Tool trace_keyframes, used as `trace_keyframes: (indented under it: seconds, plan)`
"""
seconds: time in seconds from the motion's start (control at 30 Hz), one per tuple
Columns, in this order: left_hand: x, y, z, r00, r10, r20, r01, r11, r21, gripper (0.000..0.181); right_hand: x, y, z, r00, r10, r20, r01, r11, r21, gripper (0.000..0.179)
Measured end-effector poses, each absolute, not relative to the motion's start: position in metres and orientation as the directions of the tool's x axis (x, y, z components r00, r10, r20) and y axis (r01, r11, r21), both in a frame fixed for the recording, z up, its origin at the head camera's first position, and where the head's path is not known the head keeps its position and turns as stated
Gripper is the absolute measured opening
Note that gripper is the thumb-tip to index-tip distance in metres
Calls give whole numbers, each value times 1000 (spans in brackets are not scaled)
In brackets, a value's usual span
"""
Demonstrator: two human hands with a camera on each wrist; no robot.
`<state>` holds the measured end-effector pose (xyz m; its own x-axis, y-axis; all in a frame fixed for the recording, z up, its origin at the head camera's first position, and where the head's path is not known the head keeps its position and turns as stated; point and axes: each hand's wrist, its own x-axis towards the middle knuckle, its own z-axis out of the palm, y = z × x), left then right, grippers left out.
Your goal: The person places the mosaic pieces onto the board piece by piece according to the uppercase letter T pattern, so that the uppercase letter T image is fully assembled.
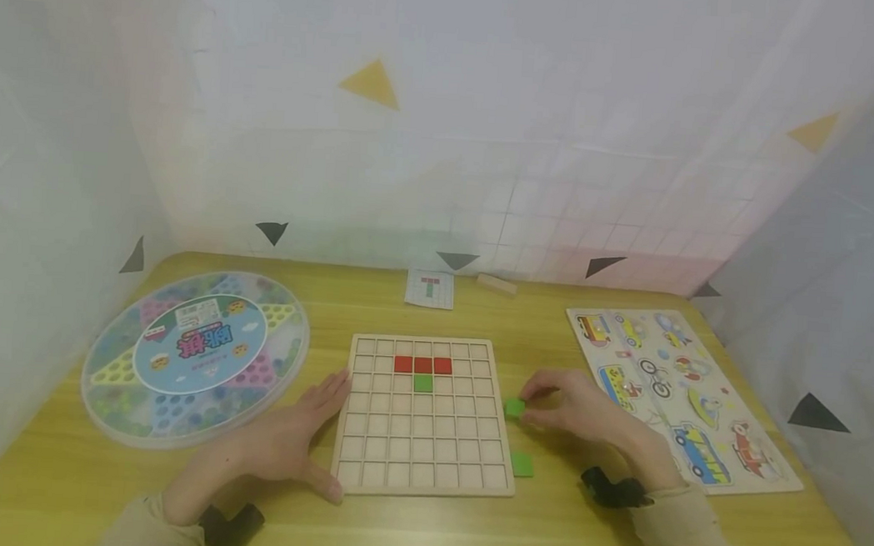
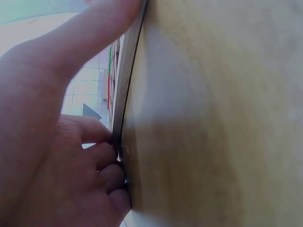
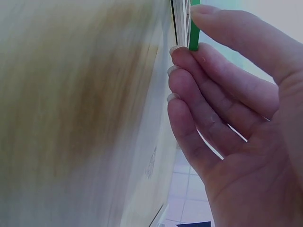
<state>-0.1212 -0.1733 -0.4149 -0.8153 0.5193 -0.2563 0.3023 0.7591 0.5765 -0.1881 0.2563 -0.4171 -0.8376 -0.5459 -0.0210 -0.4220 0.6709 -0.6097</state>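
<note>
A wooden grid board (image 1: 399,450) lies flat on the table. Three red tiles (image 1: 423,365) form a row in its upper part, with one green tile (image 1: 424,382) directly below the middle one. Just off the board's right edge, my right hand (image 1: 575,407) pinches another green tile (image 1: 515,409) between thumb and fingers; its thin edge shows in the right wrist view (image 3: 194,35). A further green tile (image 1: 522,464) rests beside the lower right edge. My left hand (image 1: 284,439) touches the left edge, fingers extended along the side and thumb at the lower left corner.
At the back lies a card (image 1: 430,290) with a red and green T pattern, next to a small wooden block (image 1: 496,285). A round Chinese checkers box (image 1: 200,346) is at left. On the right is a vehicle picture puzzle board (image 1: 698,423), close to my right forearm.
</note>
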Motion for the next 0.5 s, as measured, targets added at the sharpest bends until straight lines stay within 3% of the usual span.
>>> trace_keyframes:
  seconds: [0.5]
  plan:
    - [-122,-173,-416,-814,522,-256,313,764,564,141,-187,247,-416,-811,-579,82,-494,604,-626,18]
